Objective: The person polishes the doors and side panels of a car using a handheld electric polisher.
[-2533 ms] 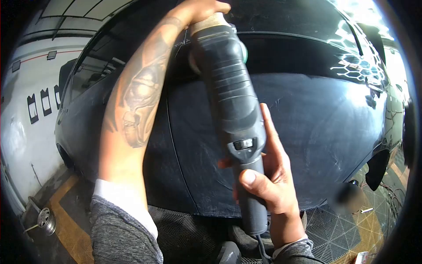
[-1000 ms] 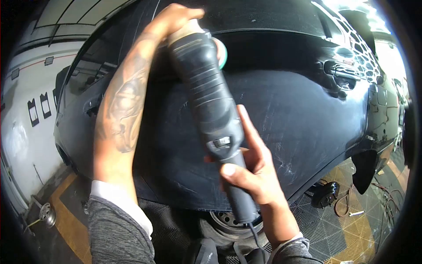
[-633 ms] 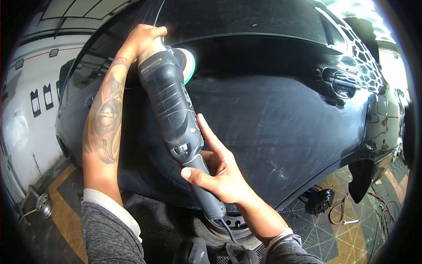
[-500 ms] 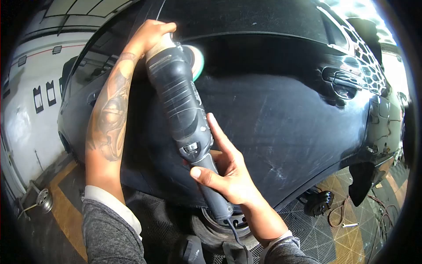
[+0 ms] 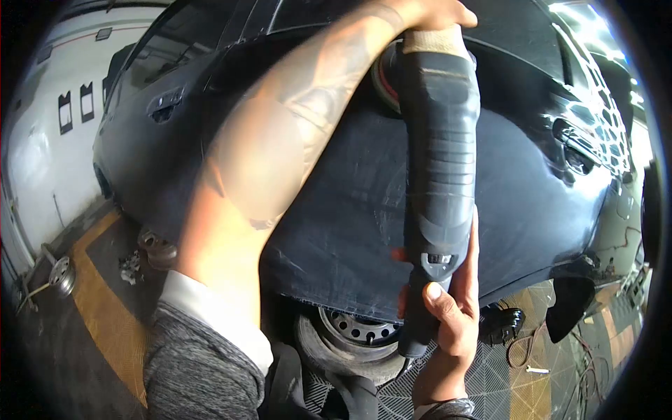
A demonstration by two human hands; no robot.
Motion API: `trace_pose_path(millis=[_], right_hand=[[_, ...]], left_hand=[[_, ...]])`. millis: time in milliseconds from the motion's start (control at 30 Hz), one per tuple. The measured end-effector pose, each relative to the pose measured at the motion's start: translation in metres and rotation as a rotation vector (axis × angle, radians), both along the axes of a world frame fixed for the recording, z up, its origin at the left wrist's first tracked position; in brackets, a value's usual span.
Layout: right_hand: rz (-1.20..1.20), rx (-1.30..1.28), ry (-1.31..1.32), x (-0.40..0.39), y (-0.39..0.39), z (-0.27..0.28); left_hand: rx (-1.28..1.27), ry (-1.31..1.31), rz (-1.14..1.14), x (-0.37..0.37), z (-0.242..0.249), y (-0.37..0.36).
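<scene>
A long black power polisher (image 5: 442,154) stands nearly upright in view in front of a black car door (image 5: 343,203). My left hand (image 5: 437,12) is wrapped over the head end of the tool, at the tan band. Lower down, my right hand (image 5: 455,315) grips the handle below the switch, its thumb across the front. The round pad (image 5: 385,80) shows at the left of the tool's head, near the upper door panel; the tool and my forearm partly hide it, so contact cannot be made out.
A door handle (image 5: 577,147) is at the right, another (image 5: 166,105) at the left. Below the door lies a wheel (image 5: 357,336). A wrench (image 5: 537,370) and a cable (image 5: 518,350) are on the tiled floor. Metal parts (image 5: 61,276) lie at far left.
Both hands have moved the polisher to the right across the door, and it is now more upright. The view has shifted slightly. Both hands keep their grip.
</scene>
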State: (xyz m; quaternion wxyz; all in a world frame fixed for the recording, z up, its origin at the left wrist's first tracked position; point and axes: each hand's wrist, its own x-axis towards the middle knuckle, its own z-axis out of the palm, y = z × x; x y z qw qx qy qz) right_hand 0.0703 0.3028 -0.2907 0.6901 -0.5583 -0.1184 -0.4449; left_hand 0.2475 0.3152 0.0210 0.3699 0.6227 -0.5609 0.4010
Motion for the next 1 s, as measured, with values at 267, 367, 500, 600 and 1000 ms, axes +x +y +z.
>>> trace_pose_path(millis=[267,367,500,600,1000], right_hand=[[-0.013,-0.141,0.070,0.000,0.006,0.007],[0.100,-0.218,0.059,0.014,0.014,0.015],[0.128,-0.255,0.126,0.033,0.034,0.027],[0.291,-0.230,0.146,0.043,0.048,0.018],[0.065,-0.471,0.119,0.039,0.065,-0.019]], left_hand=[[0.081,0.073,0.012,-0.010,-0.001,0.017],[0.210,-0.393,0.194,0.053,0.024,0.019],[0.210,-0.670,0.244,0.128,0.038,0.055],[0.167,-0.187,0.089,0.112,0.012,0.104],[0.104,0.130,0.027,0.101,0.009,0.109]])
